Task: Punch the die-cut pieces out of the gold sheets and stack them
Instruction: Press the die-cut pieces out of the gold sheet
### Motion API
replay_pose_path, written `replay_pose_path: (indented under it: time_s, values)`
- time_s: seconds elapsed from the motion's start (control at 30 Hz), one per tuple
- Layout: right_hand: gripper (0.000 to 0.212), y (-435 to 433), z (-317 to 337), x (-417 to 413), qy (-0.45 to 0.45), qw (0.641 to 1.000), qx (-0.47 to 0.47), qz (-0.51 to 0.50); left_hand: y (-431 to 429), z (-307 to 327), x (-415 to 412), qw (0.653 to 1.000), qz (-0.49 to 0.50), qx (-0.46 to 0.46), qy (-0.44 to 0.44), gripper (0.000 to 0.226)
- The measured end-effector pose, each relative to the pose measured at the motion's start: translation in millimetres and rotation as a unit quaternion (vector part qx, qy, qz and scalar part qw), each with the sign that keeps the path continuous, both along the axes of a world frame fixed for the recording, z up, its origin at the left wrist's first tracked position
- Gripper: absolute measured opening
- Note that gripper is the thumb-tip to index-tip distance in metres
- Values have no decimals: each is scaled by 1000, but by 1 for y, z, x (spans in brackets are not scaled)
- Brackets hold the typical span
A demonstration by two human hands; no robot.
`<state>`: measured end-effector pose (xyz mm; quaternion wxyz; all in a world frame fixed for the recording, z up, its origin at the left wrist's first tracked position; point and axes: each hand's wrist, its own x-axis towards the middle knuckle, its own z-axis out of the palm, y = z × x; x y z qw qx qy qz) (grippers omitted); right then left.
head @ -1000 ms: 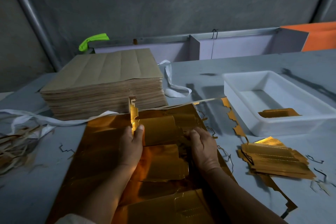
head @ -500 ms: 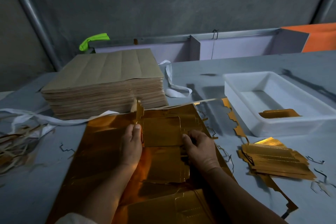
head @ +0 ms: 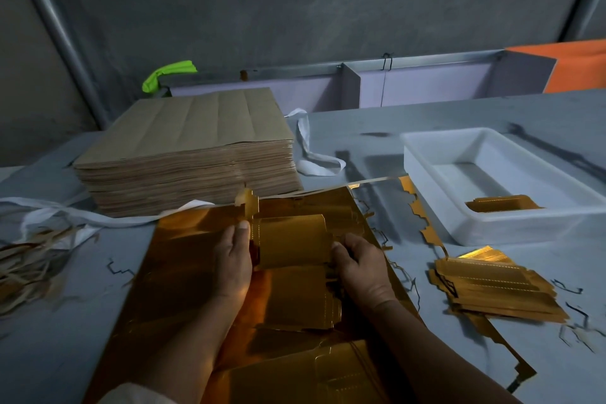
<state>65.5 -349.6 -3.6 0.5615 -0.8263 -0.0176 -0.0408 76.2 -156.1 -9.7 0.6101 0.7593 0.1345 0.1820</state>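
Fingers [head: 244, 227] of left hand [head: 234, 259] and right hand [head: 360, 264] pinched the piece [head: 292, 239] over the sheet [head: 183, 256], their tips hidden beneath it.

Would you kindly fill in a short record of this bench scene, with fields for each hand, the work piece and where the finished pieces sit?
left hand: grips the left edge of the gold piece
right hand: pinches its right edge
gold sheet: flat on the table, under both hands
finished stack: on the table, right of the sheet
white tray: behind that stack, holds gold card
brown paper stack: behind the sheet, to the left
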Motion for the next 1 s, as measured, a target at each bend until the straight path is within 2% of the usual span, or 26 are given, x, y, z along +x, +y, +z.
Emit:
replay_pose_path:
  time_s: [0.27, 0.43, 0.6, 0.77, 1.0]
  values:
    - [27, 0, 0, -1, -7, 1000, -14, 7, 0, 0, -2, 1000, 17, 1, -13, 24]
    - [30, -2, 0, -1, -15, 1000, -14, -5, 1, -2, 0, 1000, 24, 12, 0, 28]
    - [26, -1, -2, 0, -8, 1000, 20, -9, 0, -4, 1, 999, 26, 38, 16, 29]
    - [27, -5, -6, 2, -16, 995, 89, -48, 3, -1, 1, 999, 51, -15, 5, 24]
    - [33, -4, -8, 5, -36, 992, 80, -93, 3, -2, 1, 999, 43, -9, 2, 23]
